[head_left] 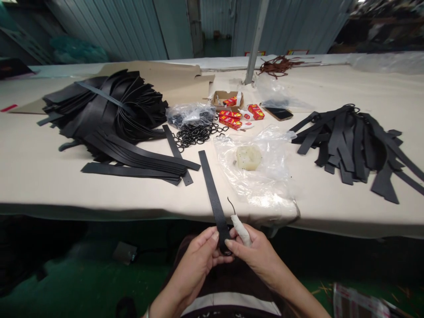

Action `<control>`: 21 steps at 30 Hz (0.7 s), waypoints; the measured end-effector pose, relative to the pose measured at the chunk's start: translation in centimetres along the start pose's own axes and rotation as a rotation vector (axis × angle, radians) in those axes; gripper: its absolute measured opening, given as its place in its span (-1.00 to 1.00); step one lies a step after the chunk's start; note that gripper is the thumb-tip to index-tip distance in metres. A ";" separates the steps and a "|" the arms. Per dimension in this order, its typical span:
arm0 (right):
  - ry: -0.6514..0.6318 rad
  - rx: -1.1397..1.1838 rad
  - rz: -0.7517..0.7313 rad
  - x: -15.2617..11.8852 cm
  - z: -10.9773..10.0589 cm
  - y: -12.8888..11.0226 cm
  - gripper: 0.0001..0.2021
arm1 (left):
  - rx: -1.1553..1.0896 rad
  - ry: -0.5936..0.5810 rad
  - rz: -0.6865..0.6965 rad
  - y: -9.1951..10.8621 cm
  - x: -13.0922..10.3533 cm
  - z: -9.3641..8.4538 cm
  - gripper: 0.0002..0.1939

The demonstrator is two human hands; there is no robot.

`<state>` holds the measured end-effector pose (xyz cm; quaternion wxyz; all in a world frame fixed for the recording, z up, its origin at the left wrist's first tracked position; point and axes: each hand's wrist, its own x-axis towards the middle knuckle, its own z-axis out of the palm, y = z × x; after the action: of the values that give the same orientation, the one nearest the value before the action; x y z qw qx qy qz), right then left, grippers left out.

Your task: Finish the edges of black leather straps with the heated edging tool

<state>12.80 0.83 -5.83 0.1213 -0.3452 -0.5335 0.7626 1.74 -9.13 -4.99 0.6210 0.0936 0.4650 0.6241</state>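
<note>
A black leather strap [213, 194] runs from my hands up onto the table's front edge. My left hand [203, 251] pinches its near end between thumb and fingers. On the other side, my right hand [253, 249] presses its thumb on the same end. A dark ring seems to sit at that end, mostly hidden by the fingers. Also in my right hand is a white glue bottle [241, 230], tilted up, with a thin, dark, bent nozzle at its tip. A yellowish block [248, 157] lies on a clear plastic bag [268, 185] just beyond.
A large bundle of black straps [109, 106] lies left, and a pile of straps with rings [351, 145] right. Between them are black metal rings [195, 134], red glue boxes [231, 120], an open carton [217, 105] and a phone [278, 113]. A metal post [256, 42] rises behind.
</note>
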 end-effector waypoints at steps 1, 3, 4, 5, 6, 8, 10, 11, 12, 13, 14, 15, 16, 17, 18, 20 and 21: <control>-0.001 0.000 -0.002 0.0 0.0 -0.1 -0.71 | -0.011 -0.005 -0.008 0.0 0.1 -0.1 -0.74; 0.001 -0.014 -0.006 0.0 0.1 -0.2 -0.71 | -0.041 -0.013 -0.028 0.0 0.2 -0.3 -0.75; 0.004 -0.025 -0.008 -0.1 0.2 -0.3 -0.71 | -0.057 -0.014 -0.038 0.0 0.2 -0.4 -0.76; 0.010 -0.035 -0.009 -0.1 0.2 -0.3 -0.72 | -0.071 -0.014 -0.048 0.0 0.3 -0.4 -0.77; 0.016 -0.043 -0.011 -0.1 0.3 -0.3 -0.73 | -0.083 -0.013 -0.056 0.1 0.3 -0.4 -0.77; 0.024 -0.056 -0.016 -0.1 0.4 -0.4 -0.74 | -0.101 -0.008 -0.065 0.1 0.4 -0.4 -0.78; 0.023 -0.082 -0.027 0.1 0.5 -0.5 -0.74 | -0.106 0.002 -0.064 0.1 0.4 -0.4 -0.78; 0.017 -0.104 -0.034 0.1 0.5 -0.6 -0.74 | -0.098 0.008 -0.058 0.1 0.4 -0.5 -0.78; 0.010 -0.129 -0.041 0.2 0.5 -0.6 -0.73 | -0.080 0.015 -0.051 0.0 0.4 -0.5 -0.78; 0.003 -0.156 -0.049 0.3 0.4 -0.6 -0.72 | -0.048 0.022 -0.038 0.0 0.4 -0.5 -0.77; -0.002 -0.190 -0.060 0.4 0.4 -0.6 -0.72 | -0.003 0.032 -0.019 -0.1 0.4 -0.5 -0.76; -0.004 -0.232 -0.073 0.4 0.3 -0.6 -0.72 | 0.050 0.043 0.005 -0.1 0.4 -0.6 -0.77; -0.004 -0.276 -0.089 0.5 0.2 -0.6 -0.72 | 0.105 0.050 0.028 -0.1 0.5 -0.6 -0.78; -0.004 -0.315 -0.104 0.5 0.2 -0.6 -0.72 | 0.155 0.053 0.047 0.0 0.5 -0.6 -0.79; -0.009 -0.338 -0.118 0.6 0.1 -0.5 -0.72 | 0.192 0.049 0.054 0.0 0.5 -0.7 -0.81; -0.041 -0.312 -0.119 0.6 0.2 -0.6 -0.71 | 0.204 0.021 0.041 0.2 0.6 -0.8 -0.83; -0.074 -0.262 -0.099 0.6 0.3 -0.6 -0.70 | 0.183 -0.001 0.025 0.3 0.6 -0.8 -0.84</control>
<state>12.10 1.21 -5.42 0.0931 -0.3028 -0.6489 0.6918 0.83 -8.93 -5.51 0.6021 0.1559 0.5185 0.5868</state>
